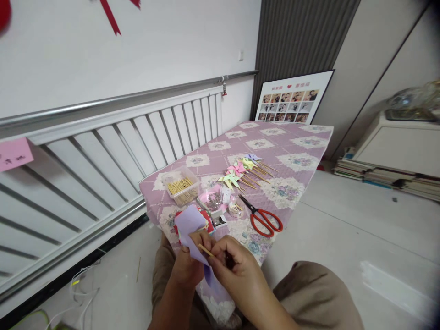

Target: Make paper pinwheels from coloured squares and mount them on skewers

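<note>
My left hand (190, 263) is closed on a sheet of light purple paper (190, 220), which hangs partly below the fingers. In my right hand (237, 270), thumb and fingers pinch a short wooden stick (205, 250) lying against the paper. Both hands meet over the table's near end. Just beyond them are a stack of coloured paper with a red sheet (208, 220) and a small box of dark metal bits (220, 220). Red-handled scissors (263, 220) lie to the right, blades apart. How the stick meets the paper is hidden by my fingers.
A clear box of wooden sticks (180, 185), a bag of metal pins (213, 200) and a small round tub (236, 208) stand on the flowered tablecloth (283, 188). Several paper pinwheels (237, 168) lie farther back. A white radiator (137, 142) runs along the left.
</note>
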`<control>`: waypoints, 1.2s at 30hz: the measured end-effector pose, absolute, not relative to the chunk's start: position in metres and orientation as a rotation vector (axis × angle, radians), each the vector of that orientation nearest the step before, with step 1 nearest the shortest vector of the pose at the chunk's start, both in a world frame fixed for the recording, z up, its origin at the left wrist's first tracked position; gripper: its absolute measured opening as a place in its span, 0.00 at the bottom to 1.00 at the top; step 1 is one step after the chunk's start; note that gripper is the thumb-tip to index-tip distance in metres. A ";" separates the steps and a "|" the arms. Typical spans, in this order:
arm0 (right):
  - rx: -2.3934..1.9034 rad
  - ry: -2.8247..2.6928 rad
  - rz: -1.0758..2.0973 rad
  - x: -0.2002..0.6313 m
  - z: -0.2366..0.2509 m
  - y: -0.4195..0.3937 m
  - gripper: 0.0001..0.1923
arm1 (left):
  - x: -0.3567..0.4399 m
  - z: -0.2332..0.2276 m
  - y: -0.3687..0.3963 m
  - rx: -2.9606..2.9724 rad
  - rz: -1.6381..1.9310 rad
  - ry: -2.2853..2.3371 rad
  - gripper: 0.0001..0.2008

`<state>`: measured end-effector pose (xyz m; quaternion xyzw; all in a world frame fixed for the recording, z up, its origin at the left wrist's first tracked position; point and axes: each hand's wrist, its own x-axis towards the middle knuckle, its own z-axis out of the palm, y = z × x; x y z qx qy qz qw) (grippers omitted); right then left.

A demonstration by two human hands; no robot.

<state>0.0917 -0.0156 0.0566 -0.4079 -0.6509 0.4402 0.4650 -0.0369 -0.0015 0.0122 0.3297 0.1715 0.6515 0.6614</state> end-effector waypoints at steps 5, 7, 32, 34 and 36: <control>-1.000 -1.589 1.107 0.091 0.057 -0.016 0.07 | -0.037 0.013 -0.002 0.746 1.477 0.409 0.17; -1.007 -1.584 1.105 0.090 0.058 -0.016 0.07 | -0.037 0.014 -0.001 0.749 1.475 0.380 0.16; -0.889 -1.723 0.782 0.087 0.055 -0.012 0.10 | -0.037 0.019 -0.003 0.676 1.479 0.427 0.19; -0.891 -1.723 0.787 0.088 0.054 -0.010 0.09 | -0.035 0.024 -0.004 0.666 1.483 0.433 0.19; -0.897 -1.705 0.807 0.089 0.052 -0.007 0.09 | -0.032 0.028 -0.004 0.654 1.488 0.438 0.18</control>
